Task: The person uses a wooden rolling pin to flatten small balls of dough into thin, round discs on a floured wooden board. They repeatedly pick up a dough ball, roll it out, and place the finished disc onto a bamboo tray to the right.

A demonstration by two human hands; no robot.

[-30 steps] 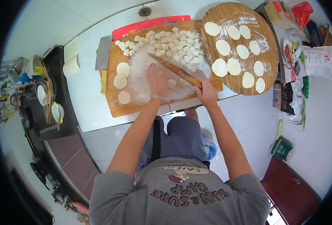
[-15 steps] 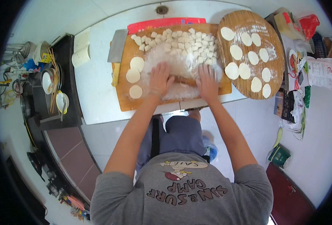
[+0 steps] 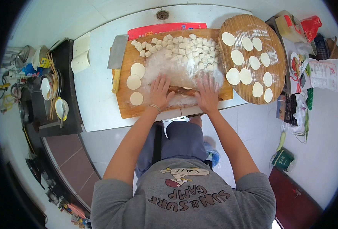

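Rolling pin (image 3: pixel 185 91) now crosswise under both palms; one second ago it lay aslant, one end gripped in the right hand. Left hand (image 3: pixel 160 91) open, fingers extended, palm over the pin's left part. Right hand (image 3: pixel 207 93) likewise open and flat over the other end. Pale patch at the pin's far edge, too small to tell.

Surface: wooden cutting board (image 3: pixel 126 110) on a white table (image 3: pixel 94 99). Flour (image 3: pixel 153 68) spread thickly mid-board, around the hands. Small dough lumps (image 3: pixel 182 45) crowd the far side. Three flat dough discs (image 3: pixel 134 82) at the left, two of them touching. Cleaver (image 3: pixel 117 53) along the left edge, yellow handle toward the person. Round wooden board (image 3: pixel 277 57) adjoining on the right, flour-streaked, bearing eleven more discs (image 3: pixel 237 57).

Room: dark counter (image 3: pixel 68 118) at left with bowls and chopsticks (image 3: pixel 51 105); pale tiled floor (image 3: pixel 234 122) below; dark red cabinet (image 3: pixel 295 194) at lower right. White plastic bag (image 3: pixel 325 74) amid clutter at far right.
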